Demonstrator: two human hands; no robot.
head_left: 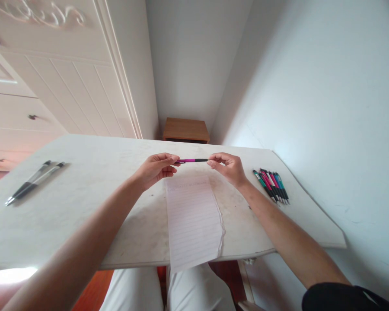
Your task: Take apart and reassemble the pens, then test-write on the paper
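Observation:
A pink and black pen (192,160) hangs level above the white table (84,190). My left hand (157,168) pinches its left end and my right hand (228,166) pinches its right end. Both hands are closed on it. Right under the pen lies a torn strip of lined paper (192,220) with faint writing at its top, its lower end hanging over the table's front edge.
Several coloured pens (272,185) lie in a row at the right of the table, near the wall. Two dark pens (35,181) lie side by side at the left. A wooden stand (186,129) sits behind the table, and a white cabinet (52,86) stands at the left.

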